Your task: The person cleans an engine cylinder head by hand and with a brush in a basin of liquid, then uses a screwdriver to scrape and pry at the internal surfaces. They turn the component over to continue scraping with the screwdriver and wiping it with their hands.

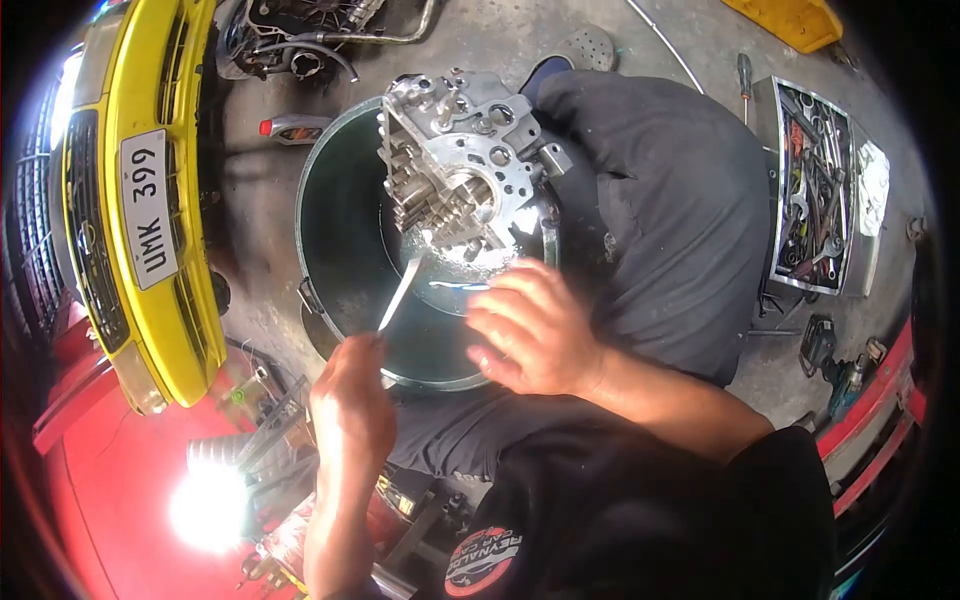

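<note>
A grey aluminium valve body (462, 170) with many bores and channels rests over a round metal basin (335, 225), leaning against the knee in dark trousers. My left hand (350, 400) grips a thin flat metal tool (399, 293) whose tip points up at the lower edge of the casting. My right hand (530, 325) hovers over the basin's near right rim with fingers curled around a small thin metal piece (455, 286) just below the casting.
A yellow car bumper (155, 200) with a licence plate lies at left. A metal tray of wrenches (815, 195) sits at right, a screwdriver (744, 80) beside it. Engine parts and hoses (300, 40) lie beyond the basin. Red bodywork (110, 500) is near left.
</note>
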The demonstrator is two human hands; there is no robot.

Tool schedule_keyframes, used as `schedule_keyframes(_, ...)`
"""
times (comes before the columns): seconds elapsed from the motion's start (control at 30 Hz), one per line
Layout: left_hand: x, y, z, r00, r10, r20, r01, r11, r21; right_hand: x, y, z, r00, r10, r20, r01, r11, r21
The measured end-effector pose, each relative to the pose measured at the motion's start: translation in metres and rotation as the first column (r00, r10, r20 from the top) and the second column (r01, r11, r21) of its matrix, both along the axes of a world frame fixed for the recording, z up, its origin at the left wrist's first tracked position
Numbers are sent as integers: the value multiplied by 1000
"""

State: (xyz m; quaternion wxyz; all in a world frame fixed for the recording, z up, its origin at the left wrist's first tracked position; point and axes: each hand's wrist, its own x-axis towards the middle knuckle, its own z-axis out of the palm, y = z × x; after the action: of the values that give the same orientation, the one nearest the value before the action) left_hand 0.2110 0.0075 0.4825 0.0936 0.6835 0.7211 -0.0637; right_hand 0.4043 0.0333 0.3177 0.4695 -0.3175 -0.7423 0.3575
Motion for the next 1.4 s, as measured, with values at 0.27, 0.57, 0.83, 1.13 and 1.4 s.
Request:
schedule_keyframes(0.27, 19, 98, -33, 828, -478, -295, 472, 876, -94, -5, 14, -14, 880, -383, -282, 97, 724, -683)
schedule_keyframes(0.57, 13, 110, -16, 798, -391, -458, 410, 910, -61, 5, 35, -13, 946, -146, 290, 198, 967, -159)
schedule_keyframes(0.83, 12, 96, -27, 742, -428, -516, 414, 898, -149, 6, 37, -12, 929, -82, 360, 167, 963, -211)
schedule_keyframes(1.13, 18, 86, -25, 777, -419, -469, 411, 903, -126, 2, 46, -7, 921, -79, 382, 172, 961, -216)
schedule_keyframes(1.4, 18, 61, -26, 911, -249, -330, 249, 968, -42, -7, 57, 1, 922, -41, 384, 139, 963, -229)
